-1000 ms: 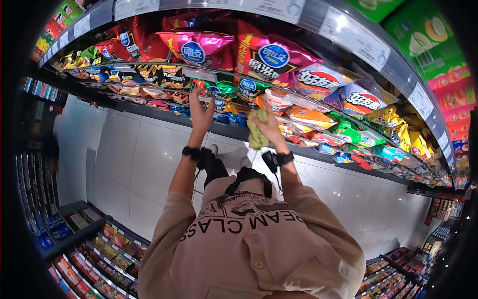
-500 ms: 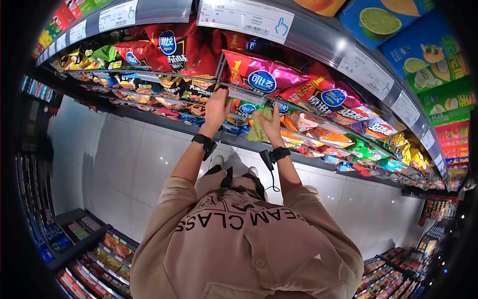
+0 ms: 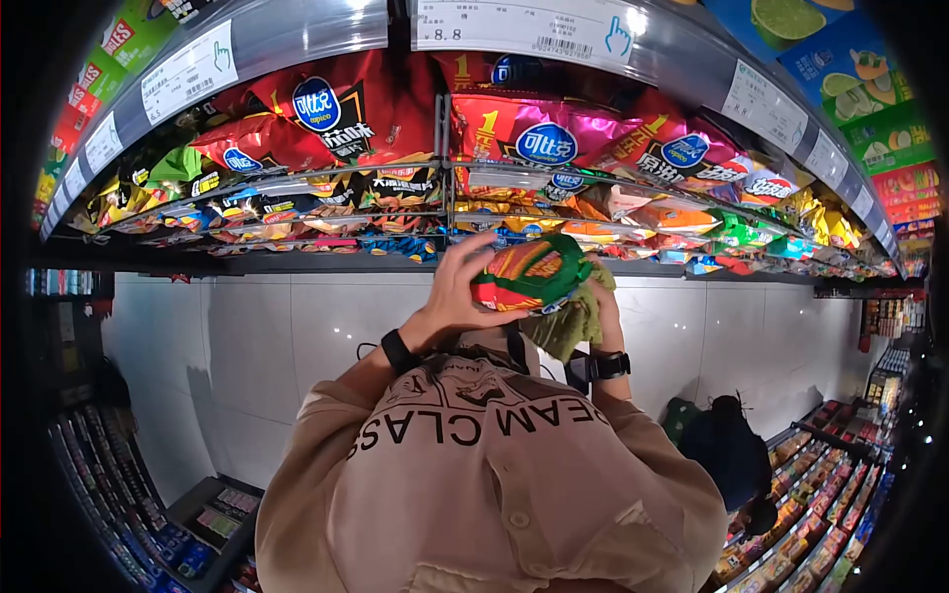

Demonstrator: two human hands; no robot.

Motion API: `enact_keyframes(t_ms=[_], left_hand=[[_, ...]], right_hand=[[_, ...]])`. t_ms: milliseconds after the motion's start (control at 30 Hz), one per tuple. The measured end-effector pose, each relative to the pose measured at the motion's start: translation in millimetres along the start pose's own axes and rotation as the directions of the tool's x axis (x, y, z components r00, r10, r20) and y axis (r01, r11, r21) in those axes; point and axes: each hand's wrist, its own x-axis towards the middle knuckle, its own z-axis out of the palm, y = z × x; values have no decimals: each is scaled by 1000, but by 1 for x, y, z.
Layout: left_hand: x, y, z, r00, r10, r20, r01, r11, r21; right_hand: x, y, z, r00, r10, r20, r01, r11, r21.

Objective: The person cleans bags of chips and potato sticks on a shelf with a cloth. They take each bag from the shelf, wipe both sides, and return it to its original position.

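A red and green snack bag (image 3: 529, 274) is held in front of my chest, just out from the shelf. My left hand (image 3: 457, 289) grips its left end, thumb below and fingers along the upper edge. On the other side my right hand (image 3: 606, 308) is closed on a crumpled olive-green cloth (image 3: 563, 331), which touches the bag's right end and hangs below it. Part of the right hand's fingers is hidden behind cloth and bag. Beyond the hands, a pink chip bag (image 3: 544, 138) and a large red chip bag (image 3: 326, 114) stand on the upper shelf.
Shelves of snack bags curve across the front, with a price rail (image 3: 514, 38) above them. Green and blue cartons (image 3: 895, 138) stand at the upper right. A dark-clothed person (image 3: 730, 450) is at the lower right, near another shelf (image 3: 801, 494). Pale floor tiles (image 3: 267, 346) lie below.
Both hands have come back from the shelf toward my chest. The snack bag is now out in my left hand, and the cloth in my right hand is against it.
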Motion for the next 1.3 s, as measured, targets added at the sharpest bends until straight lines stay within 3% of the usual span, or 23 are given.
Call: enact_keyframes(t_ms=[67, 100, 167, 200, 267, 300, 467, 533, 600, 633, 700, 733, 800, 833, 933, 967, 1000, 1067, 1100, 1167, 1200, 1233, 1300], left_hand=[[18, 1, -25, 926, -116, 358, 119, 993, 15], [15, -1, -27, 925, -110, 364, 116, 993, 6], [-2, -4, -26, 807, -328, 491, 409, 910, -63], [-12, -7, -28, 806, -325, 495, 409, 910, -67], [-28, -14, -35, 852, -394, 345, 494, 824, -277], [-18, -6, -46, 839, -446, 311, 529, 803, -275], [-16, 4, -75, 685, -677, 269, 728, 620, -292], [-21, 13, -81, 651, -722, 235, 752, 571, -328], [-25, 21, -83, 839, -529, 129, 544, 816, -197], [-21, 32, -77, 803, -589, -90, 508, 755, -414], [-26, 38, -90, 807, -590, -39, 538, 760, -366], [-26, 39, -96, 794, -607, -20, 556, 739, -380], [-8, 48, -102, 718, -689, -100, 588, 678, -441], [-5, 45, -103, 686, -717, -127, 578, 642, -504], [1, 35, -108, 596, -803, 11, 697, 511, -503], [2, 31, -107, 615, -784, 84, 728, 523, -443], [2, 26, -105, 626, -764, 158, 752, 537, -382], [-2, 19, -93, 735, -664, 138, 677, 710, -192], [-2, 19, -85, 702, -703, 112, 697, 647, -308], [1, 22, -73, 646, -759, 85, 686, 528, -500], [3, 23, -73, 646, -759, 80, 684, 529, -503], [5, 25, -74, 700, -714, 0, 623, 611, -487], [6, 24, -78, 712, -677, -187, 526, 690, -498]], right_hand=[[-8, 9, -2, 992, 12, 125, -25, 995, 98], [-13, 8, 18, 998, 13, 62, -25, 979, 203], [-22, 1, 45, 999, 29, 34, -37, 957, 288], [-22, -5, 47, 999, 27, 28, -34, 957, 289], [-17, -15, 52, 976, 3, 220, 1, 1000, -16], [-18, -32, 68, 948, -143, 285, 190, 971, -148], [-20, -61, 102, 858, -513, -8, 492, 827, -272], [-10, -58, 120, 666, -702, 254, 739, 574, -352], [-9, -61, 135, 641, -506, 576, 748, 247, -615], [-11, -51, 142, 692, -479, 540, 721, 418, -553], [-11, -33, 143, 769, -376, 517, 598, 710, -372], [-7, -28, 142, 764, -376, 524, 601, 711, -367], [-1, -19, 133, 901, -146, 409, 334, 835, -438], [7, -13, 119, 922, -45, 385, 286, 749, -597], [12, 6, 103, 968, -55, 243, 207, 720, -662], [15, 10, 95, 879, -303, 368, 477, 585, -657], [14, 6, 100, 879, -302, 369, 476, 583, -658], [7, -1, 112, 861, -496, -109, 414, 809, -417], [5, 1, 113, 862, -495, -113, 410, 809, -421], [6, 5, 116, 650, -709, 274, 659, 347, -667], [7, 9, 119, 515, -708, 484, 728, 63, -683], [4, 28, 118, 502, -733, 459, 785, 164, -598], [8, 39, 110, 418, -680, 603, 853, 66, -518]])
